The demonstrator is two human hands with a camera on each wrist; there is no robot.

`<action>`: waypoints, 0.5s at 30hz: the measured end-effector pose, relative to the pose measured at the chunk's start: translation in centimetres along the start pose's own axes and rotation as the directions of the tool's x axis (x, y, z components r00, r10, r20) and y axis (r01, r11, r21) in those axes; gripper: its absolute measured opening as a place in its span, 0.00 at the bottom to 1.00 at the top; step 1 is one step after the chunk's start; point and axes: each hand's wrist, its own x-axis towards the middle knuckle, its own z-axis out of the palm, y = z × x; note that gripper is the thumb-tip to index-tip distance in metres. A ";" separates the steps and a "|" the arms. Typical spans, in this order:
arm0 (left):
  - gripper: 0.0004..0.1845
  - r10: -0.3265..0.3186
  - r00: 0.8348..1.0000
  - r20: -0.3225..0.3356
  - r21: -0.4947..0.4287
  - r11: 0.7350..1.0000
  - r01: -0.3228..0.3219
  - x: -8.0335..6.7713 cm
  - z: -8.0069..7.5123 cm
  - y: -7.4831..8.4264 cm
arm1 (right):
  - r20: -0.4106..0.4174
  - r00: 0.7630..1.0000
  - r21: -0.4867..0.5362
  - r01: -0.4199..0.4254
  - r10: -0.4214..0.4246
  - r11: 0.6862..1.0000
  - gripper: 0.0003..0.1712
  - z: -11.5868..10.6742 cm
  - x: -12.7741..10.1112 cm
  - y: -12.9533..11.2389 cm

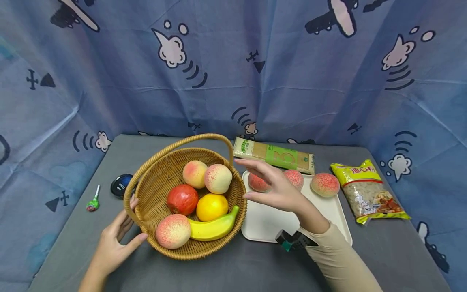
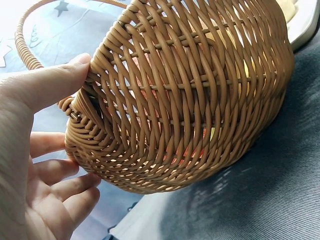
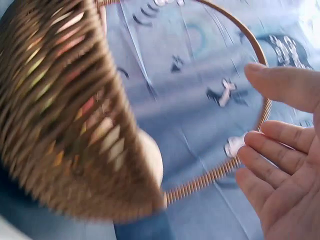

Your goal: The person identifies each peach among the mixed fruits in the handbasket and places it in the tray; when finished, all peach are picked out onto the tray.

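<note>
Your left hand (image 1: 116,239): low at near left, palm turned inward, fingers (image 2: 60,172) straight and spread, thumb extended forward, forearm bare. Your right hand (image 1: 277,186): raised mid-frame, palm facing left, fingers (image 3: 280,150) loosely straight and slightly apart, thumb up, nothing pinched. Right forearm in beige sleeve (image 1: 339,259), dark strap at wrist.
</note>
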 end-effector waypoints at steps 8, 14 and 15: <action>0.46 0.001 1.000 0.003 0.012 1.000 -0.001 0.1 -0.1 -0.2 | 0.187 0.981 -0.078 0.058 -0.042 0.995 0.38 2.9 6.1 -0.9; 0.46 0.016 1.000 -0.006 -0.019 1.000 -0.016 0.0 0.0 -0.4 | 0.269 0.963 -0.133 0.027 0.010 0.991 0.37 4.5 10.1 -0.5; 0.46 0.017 1.000 -0.007 -0.022 1.000 -0.017 0.0 0.0 -0.5 | 0.277 0.961 -0.143 0.025 0.016 0.989 0.37 4.6 10.6 -0.4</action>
